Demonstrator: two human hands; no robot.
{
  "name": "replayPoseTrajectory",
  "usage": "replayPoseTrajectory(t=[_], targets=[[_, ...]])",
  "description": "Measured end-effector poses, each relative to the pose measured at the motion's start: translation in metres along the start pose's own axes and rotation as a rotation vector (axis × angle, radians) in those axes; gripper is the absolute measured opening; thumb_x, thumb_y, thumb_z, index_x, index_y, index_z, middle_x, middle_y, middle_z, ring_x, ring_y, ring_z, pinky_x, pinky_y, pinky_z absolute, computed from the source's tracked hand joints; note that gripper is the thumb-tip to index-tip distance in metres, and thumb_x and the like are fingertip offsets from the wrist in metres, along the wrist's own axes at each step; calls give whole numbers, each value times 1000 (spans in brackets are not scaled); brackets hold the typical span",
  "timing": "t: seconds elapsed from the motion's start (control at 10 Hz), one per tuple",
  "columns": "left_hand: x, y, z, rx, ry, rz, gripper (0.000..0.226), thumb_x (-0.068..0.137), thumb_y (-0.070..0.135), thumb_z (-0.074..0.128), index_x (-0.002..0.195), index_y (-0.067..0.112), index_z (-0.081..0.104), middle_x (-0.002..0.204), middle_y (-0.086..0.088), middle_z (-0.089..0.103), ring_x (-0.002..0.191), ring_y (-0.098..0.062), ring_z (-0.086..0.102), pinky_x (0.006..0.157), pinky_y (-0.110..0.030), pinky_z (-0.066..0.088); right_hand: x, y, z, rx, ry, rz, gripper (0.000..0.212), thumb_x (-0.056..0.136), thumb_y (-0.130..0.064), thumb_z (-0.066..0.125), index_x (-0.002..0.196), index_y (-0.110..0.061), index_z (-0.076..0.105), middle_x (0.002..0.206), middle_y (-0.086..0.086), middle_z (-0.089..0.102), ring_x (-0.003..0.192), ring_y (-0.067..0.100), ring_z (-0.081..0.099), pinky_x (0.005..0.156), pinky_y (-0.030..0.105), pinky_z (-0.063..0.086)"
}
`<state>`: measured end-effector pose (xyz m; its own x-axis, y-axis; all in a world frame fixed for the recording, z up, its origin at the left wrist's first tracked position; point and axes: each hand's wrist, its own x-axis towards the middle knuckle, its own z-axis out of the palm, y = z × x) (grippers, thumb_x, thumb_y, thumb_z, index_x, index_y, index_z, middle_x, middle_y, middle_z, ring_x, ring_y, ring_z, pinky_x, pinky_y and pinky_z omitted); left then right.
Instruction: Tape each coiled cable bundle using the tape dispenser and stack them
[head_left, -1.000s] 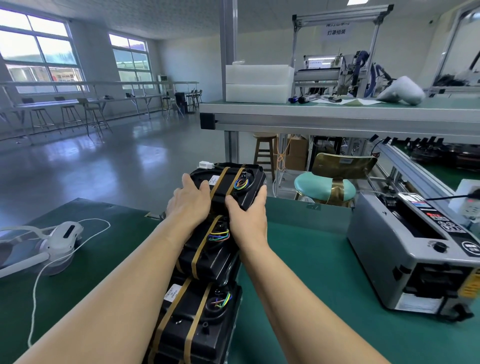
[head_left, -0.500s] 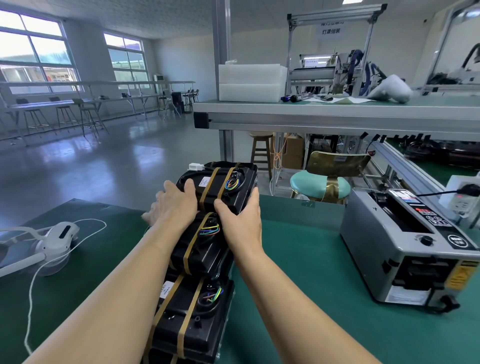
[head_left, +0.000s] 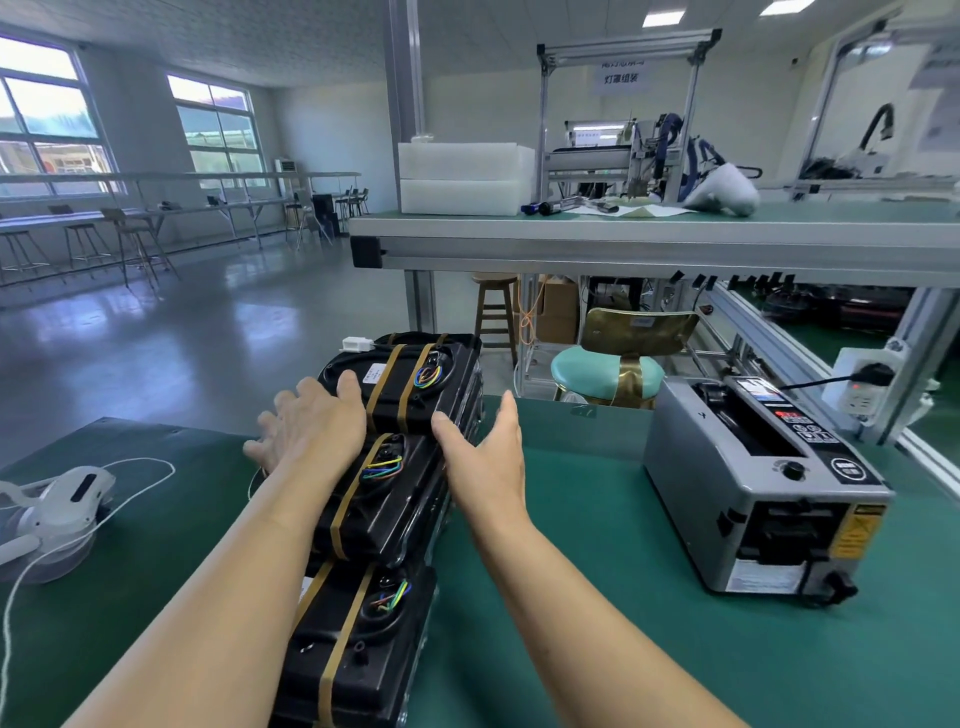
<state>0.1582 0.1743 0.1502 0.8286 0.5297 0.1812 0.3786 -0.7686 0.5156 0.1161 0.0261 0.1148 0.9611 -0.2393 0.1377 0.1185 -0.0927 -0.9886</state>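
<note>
On the green table (head_left: 597, 597) the tape dispenser (head_left: 763, 483) stands at our right, apart from the work. We judge the task nearly finished. Three black cable bundles (head_left: 384, 499) lie in a row in the middle, each already bound with two brown tape strips (head_left: 381, 387), and we see no untaped bundle. Our left hand (head_left: 311, 431) and right hand (head_left: 488, 457) are open on either side of the farthest bundle (head_left: 415, 400), gripping nothing. Small coloured wires (head_left: 382, 467) show on top.

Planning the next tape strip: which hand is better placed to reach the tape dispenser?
Probably the right. The right hand is open and empty beside the taped bundles, on the same side as the tape dispenser, with only bare green mat between. The left hand, also open, would have to cross the bundles.
</note>
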Motion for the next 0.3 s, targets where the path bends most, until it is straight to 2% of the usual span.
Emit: replayPoseTrajectory(t=[0.1,0.3], targets=[[-5,5,0,6,0,18,66,99,56,19,138,9,44,142,-19,42,130,-40,36,106,-55,25,3,6,-16,-4,27,14,91,89,-42,66,159,-25,10,164,-5,19,150,14,20,116,31,19],[-10,14,-1,25,7,40,66,98,57,21,137,8,45,140,-21,42,130,-41,37,110,-55,26,1,25,-53,-61,101,49,85,92,-41,64,158,-24,13,163,-5,23,149,14,23,119,34,22]])
